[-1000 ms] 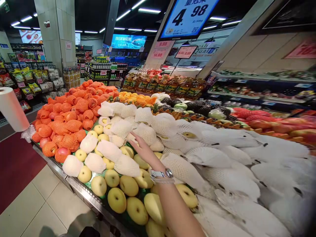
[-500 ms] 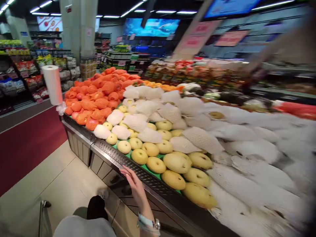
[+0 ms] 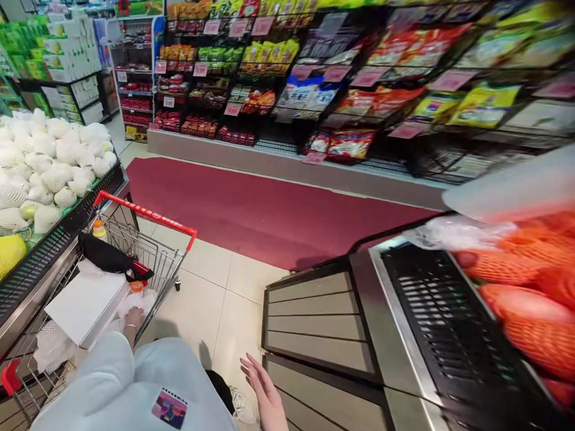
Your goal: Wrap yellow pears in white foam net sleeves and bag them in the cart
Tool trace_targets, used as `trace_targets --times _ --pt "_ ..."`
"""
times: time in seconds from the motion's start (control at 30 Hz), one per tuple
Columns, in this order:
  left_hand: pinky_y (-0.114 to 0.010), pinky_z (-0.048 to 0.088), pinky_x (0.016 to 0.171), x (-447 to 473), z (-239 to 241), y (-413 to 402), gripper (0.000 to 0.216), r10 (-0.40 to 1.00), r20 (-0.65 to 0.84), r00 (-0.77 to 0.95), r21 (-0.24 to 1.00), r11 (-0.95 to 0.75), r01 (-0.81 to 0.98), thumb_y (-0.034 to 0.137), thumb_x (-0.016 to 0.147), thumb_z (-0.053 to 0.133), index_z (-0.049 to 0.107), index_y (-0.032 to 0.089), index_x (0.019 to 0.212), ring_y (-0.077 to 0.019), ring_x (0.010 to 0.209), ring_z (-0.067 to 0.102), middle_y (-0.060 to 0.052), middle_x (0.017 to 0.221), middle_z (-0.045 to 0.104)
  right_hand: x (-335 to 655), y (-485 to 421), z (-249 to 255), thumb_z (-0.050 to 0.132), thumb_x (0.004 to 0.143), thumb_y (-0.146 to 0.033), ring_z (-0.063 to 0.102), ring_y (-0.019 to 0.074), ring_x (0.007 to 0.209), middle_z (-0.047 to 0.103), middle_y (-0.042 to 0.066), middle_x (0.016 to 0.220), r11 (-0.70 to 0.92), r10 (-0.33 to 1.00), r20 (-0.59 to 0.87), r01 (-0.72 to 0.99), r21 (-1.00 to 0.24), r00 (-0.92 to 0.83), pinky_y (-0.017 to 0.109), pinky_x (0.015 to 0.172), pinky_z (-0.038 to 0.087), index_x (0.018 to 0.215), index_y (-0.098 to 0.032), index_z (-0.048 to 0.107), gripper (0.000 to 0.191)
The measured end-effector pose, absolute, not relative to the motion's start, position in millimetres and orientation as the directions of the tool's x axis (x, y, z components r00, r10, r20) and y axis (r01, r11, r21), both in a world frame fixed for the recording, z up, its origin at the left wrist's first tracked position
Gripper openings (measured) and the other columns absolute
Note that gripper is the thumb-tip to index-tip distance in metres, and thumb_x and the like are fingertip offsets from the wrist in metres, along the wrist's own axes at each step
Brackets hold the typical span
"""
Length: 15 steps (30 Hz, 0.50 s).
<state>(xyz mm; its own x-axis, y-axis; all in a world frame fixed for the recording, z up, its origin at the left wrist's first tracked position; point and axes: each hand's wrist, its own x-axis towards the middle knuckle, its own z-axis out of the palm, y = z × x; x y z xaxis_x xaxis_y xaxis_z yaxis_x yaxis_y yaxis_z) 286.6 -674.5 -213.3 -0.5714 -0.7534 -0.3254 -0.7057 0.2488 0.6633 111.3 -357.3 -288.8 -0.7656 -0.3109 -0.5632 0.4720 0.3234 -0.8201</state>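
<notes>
My left hand (image 3: 133, 316) reaches down inside the shopping cart (image 3: 165, 222), near its side rail. Its fingers curl over a pale, see-through bag (image 3: 150, 301); what lies under them is hidden. Close to that hand are an orange-capped container (image 3: 136, 287) and a white box (image 3: 87, 305). White foam netting (image 3: 53, 346) shows at the cart's near end. My right hand (image 3: 264, 386) hangs in the air beside the panelled side of a display stand (image 3: 314, 311), fingers stretched out and holding nothing.
Fruit in orange netting (image 3: 534, 299) fills the right stand, behind a black slatted edge (image 3: 429, 311). At left, a stand holds white-netted fruit (image 3: 49, 161). Snack shelves (image 3: 278, 78) run along the back, behind a dark red floor strip (image 3: 251, 209). A black bag (image 3: 105, 252) lies in the cart.
The view has swung left from the yellow fruit to the aisle and cart. My left hand and the cart have come into view. My right hand now appears lower, still open.
</notes>
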Motion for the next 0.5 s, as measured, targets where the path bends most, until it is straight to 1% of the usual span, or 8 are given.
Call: trace_targets --times 0.03,0.1,0.2,0.3,0.37,0.43,0.5 --pt "-0.044 0.057 0.09 276 -230 -687 0.034 -0.757 -0.362 -0.545 0.636 0.227 -0.737 0.035 0.094 0.066 0.062 0.019 0.124 -0.0249 0.108 0.065 -0.008 0.124 0.064 110 -359 -287 0.066 0.063 -0.084 0.058 0.0361 0.127 0.066 0.019 0.131 0.34 -0.308 -0.562 0.462 -0.819 -0.768 0.048 0.114 0.042 0.128 -0.017 0.06 0.094" --pt "-0.045 0.057 0.091 262 -254 -707 0.034 -0.769 -0.415 -0.486 0.582 0.187 -0.792 0.035 0.095 0.065 0.062 0.018 0.124 -0.026 0.11 0.065 -0.008 0.126 0.064 110 -362 -285 0.063 0.063 -0.085 0.059 0.0364 0.126 0.066 0.018 0.13 0.371 -0.284 -0.558 0.447 -0.814 -0.78 0.047 0.111 0.045 0.128 -0.017 0.06 0.094" --pt "-0.048 0.056 0.093 255 -266 -735 0.036 -0.792 -0.45 -0.412 0.519 0.144 -0.843 0.035 0.096 0.063 0.06 0.017 0.126 -0.0262 0.112 0.064 -0.01 0.13 0.062 112 -363 -290 0.065 0.058 -0.087 0.063 0.0376 0.121 0.071 0.018 0.122 0.388 -0.266 -0.568 0.453 -0.802 -0.779 0.045 0.105 0.051 0.12 -0.017 0.065 0.094" --pt "-0.045 0.057 0.091 261 -262 -764 0.034 -0.785 -0.49 -0.38 0.471 0.128 -0.873 0.034 0.096 0.063 0.06 0.017 0.125 -0.024 0.107 0.066 -0.01 0.126 0.064 116 -363 -304 0.067 0.055 -0.086 0.067 0.0394 0.115 0.074 0.018 0.114 0.378 -0.267 -0.598 0.489 -0.786 -0.755 0.048 0.103 0.051 0.114 -0.017 0.068 0.091" --pt "-0.043 0.058 0.088 265 -254 -781 0.032 -0.76 -0.525 -0.384 0.439 0.144 -0.887 0.033 0.096 0.063 0.061 0.017 0.123 -0.0227 0.102 0.067 -0.008 0.119 0.066 119 -364 -313 0.067 0.058 -0.085 0.068 0.0391 0.112 0.075 0.016 0.113 0.365 -0.274 -0.593 0.489 -0.792 -0.757 0.051 0.106 0.048 0.114 -0.019 0.069 0.086" --pt "-0.042 0.058 0.086 266 -242 -793 0.03 -0.725 -0.548 -0.417 0.423 0.19 -0.886 0.032 0.095 0.064 0.061 0.016 0.121 -0.0215 0.098 0.068 -0.008 0.116 0.067 121 -368 -318 0.067 0.059 -0.083 0.069 0.039 0.11 0.075 0.016 0.112 0.341 -0.268 -0.572 0.479 -0.809 -0.775 0.053 0.107 0.047 0.11 -0.02 0.071 0.081" --pt "-0.041 0.058 0.084 261 -224 -799 0.027 -0.68 -0.553 -0.481 0.431 0.261 -0.864 0.033 0.095 0.064 0.063 0.015 0.116 -0.02 0.095 0.068 -0.007 0.112 0.069 122 -371 -318 0.068 0.055 -0.085 0.069 0.0398 0.109 0.076 0.016 0.108 0.307 -0.24 -0.561 0.486 -0.818 -0.792 0.053 0.106 0.048 0.105 -0.02 0.073 0.082"
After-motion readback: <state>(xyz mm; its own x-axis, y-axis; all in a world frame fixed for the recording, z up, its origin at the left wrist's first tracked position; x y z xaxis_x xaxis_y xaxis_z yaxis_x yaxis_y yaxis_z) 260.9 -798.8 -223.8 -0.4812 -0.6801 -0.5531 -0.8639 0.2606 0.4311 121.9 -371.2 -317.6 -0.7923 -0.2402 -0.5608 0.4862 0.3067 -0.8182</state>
